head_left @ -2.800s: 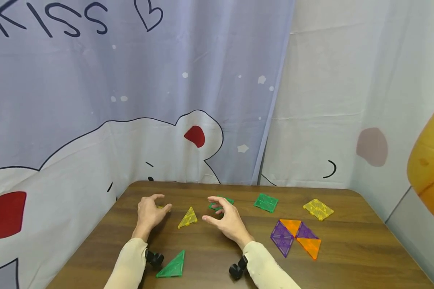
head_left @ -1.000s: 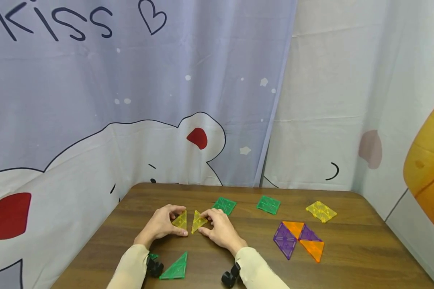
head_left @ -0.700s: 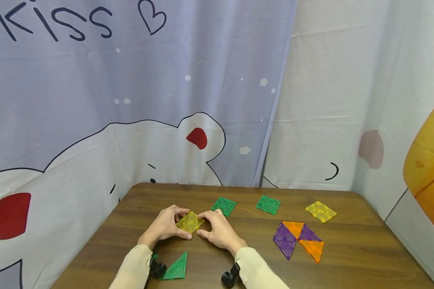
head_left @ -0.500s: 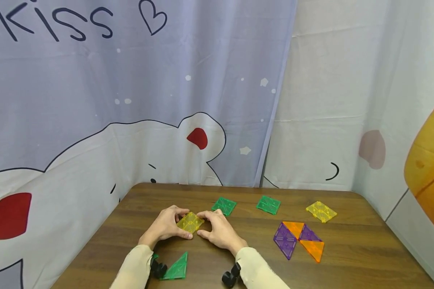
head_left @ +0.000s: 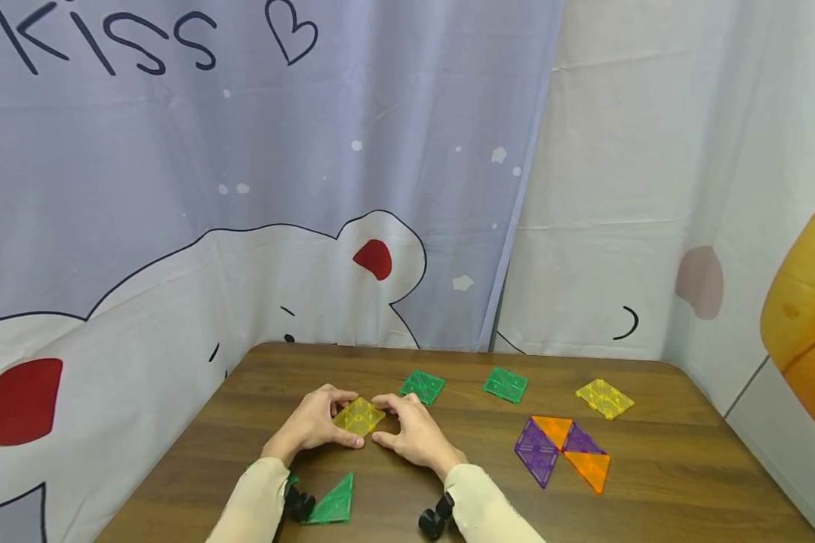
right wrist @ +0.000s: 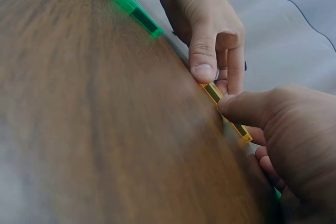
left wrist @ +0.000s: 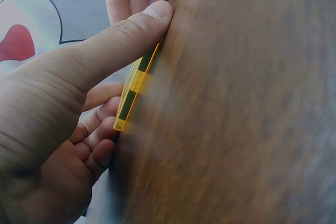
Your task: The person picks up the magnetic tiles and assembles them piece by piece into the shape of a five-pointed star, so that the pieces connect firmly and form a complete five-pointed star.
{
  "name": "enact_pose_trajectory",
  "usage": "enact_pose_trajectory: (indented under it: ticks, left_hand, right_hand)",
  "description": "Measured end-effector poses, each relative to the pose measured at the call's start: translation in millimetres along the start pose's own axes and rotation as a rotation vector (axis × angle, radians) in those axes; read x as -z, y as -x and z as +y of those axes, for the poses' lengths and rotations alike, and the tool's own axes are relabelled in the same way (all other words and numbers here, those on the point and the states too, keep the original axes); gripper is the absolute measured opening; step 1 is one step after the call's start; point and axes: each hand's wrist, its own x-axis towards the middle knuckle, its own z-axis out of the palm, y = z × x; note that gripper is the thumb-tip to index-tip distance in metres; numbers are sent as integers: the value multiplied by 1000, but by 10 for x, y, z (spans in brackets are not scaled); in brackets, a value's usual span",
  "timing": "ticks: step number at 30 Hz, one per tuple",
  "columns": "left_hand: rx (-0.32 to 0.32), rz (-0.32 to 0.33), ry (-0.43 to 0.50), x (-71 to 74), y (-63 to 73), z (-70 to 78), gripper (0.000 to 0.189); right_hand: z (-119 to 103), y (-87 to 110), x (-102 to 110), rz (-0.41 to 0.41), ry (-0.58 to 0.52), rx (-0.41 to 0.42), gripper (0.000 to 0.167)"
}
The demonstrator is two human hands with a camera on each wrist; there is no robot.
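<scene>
Two yellow triangular magnetic tiles (head_left: 359, 417) lie edge to edge on the left half of the table, forming one diamond. My left hand (head_left: 315, 419) grips the left side of the diamond, thumb at the near edge and fingers at the far edge. From the right, my right hand (head_left: 416, 434) pinches the other side between thumb and fingers. In the left wrist view, the thumb covers part of the yellow tile (left wrist: 128, 100). The right wrist view shows both thumbs against the thin yellow edge (right wrist: 212, 92), which sits low at the tabletop.
Two green tile squares (head_left: 422, 387) (head_left: 505, 385) and a yellow one (head_left: 605, 398) lie along the back. Purple and orange triangles form a fan, with a purple piece (head_left: 537, 452) at its left. A green triangle (head_left: 333, 501) lies near my left wrist; more green shows behind that wrist.
My hands came in from apart, took the two yellow triangles, and brought them together into one diamond. Over the last half second, hands and tiles have stayed almost still.
</scene>
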Motion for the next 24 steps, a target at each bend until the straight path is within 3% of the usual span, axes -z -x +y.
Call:
enact_pose_trajectory:
  ticks: [6, 12, 19, 24]
  left_hand:
    - [-5, 1, -9, 28, 25, 25, 99]
    - [5, 13, -17, 44, 72, 70, 93]
    - [71, 41, -1, 95, 227, 108, 99]
    - [70, 96, -4, 206, 342, 116, 98]
  right_hand:
    - [-17, 16, 15, 48, -138, -33, 68]
    - [-33, 46, 23, 140, -251, -63, 75]
    - [-27, 116, 28, 201, -339, -80, 77]
    - [-37, 173, 49, 216, -374, -74, 77]
